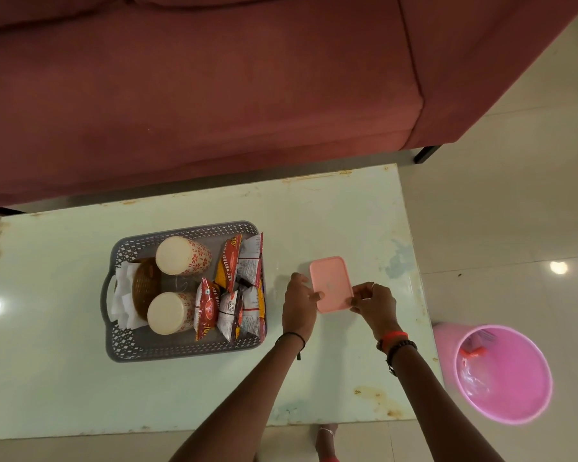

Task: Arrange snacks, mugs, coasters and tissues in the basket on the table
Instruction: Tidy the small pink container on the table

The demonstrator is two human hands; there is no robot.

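Left grip: the left grip (299, 303) has its thumb on the lid and its fingers curled at the left edge of the pink lidded box (330, 280), so it is closed on the box.
Right grip: the right grip (374, 303) pinches the near right corner of the same box with bent fingers.
Box position: on the surface (80, 395) just right of the basket, outside it. Whether it is lifted clear cannot be told.
Basket: the grey lattice basket (181, 353) sits left of centre on the surface.
Basket contents, left: white tissues (122, 301) against the handle wall, with brown woven coasters (146, 288) beside them.
Basket contents, middle: two red-patterned mugs (182, 255), one behind the other, cream ends facing the viewer.
Basket contents, right: snack packets (237, 288) stood in overlapping rows along the right wall.
Surroundings: a maroon sofa (214, 95) beyond the surface and a pink bin (504, 373) on the floor to the right.
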